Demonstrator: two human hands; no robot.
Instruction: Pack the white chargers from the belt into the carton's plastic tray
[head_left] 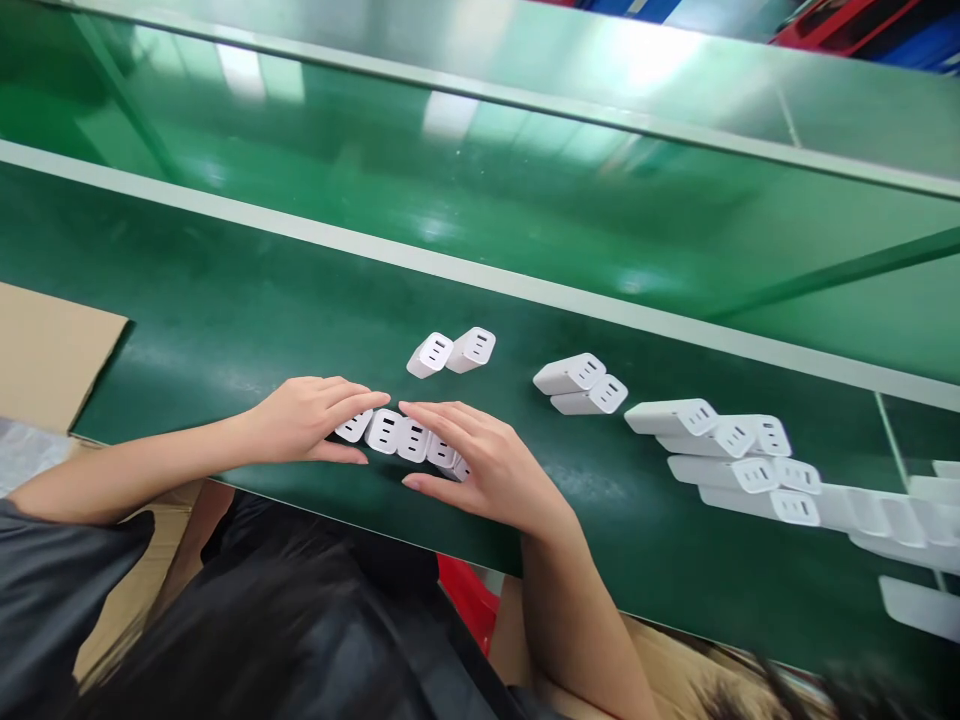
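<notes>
Several white chargers (385,431) with dark port slots stand side by side in a short row near the table's front edge. My left hand (315,420) curls round the leftmost charger (354,427), thumb in front and fingers behind. At the other end, my right hand (480,460) wraps the rightmost chargers, partly covering them. Just beyond the row, two more white chargers (474,349) lean together on the green surface.
To the right lie a stacked pair of chargers (576,375) and a larger spread of chargers (739,436). Cardboard (56,350) sits at the left. A pale rail (450,262) runs behind, along the green table (225,300).
</notes>
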